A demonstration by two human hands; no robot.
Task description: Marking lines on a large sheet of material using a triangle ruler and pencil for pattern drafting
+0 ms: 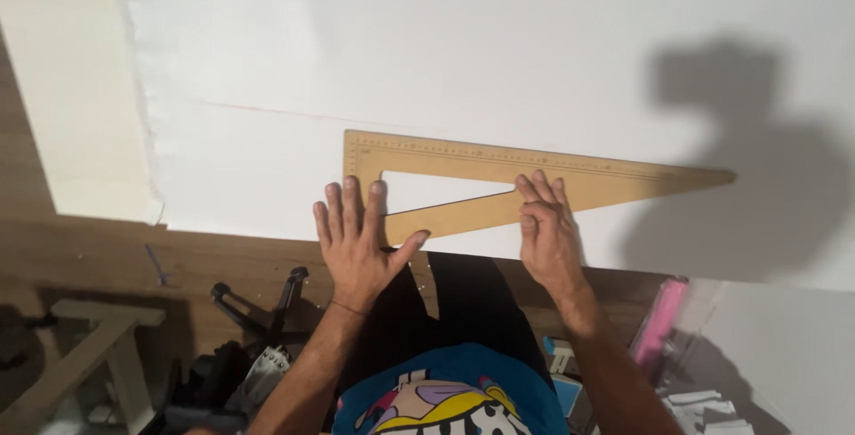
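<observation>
Set square (499, 168) tan with dark graduation ticks, on white sheet (499, 52) carrying a faint red line (294, 114); cream board (76, 88) at 10 o'clock, brown wood-grain floor (223, 261), pink tube (661, 321) at 4 o'clock, blue shirt (463, 399) with yellow, lilac and white cartoon print.

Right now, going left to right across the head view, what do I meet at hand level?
Cream board → left hand → cut-out of the wooden triangle ruler → right hand → ruler's pointed tip → dark shadow on the white sheet.
</observation>
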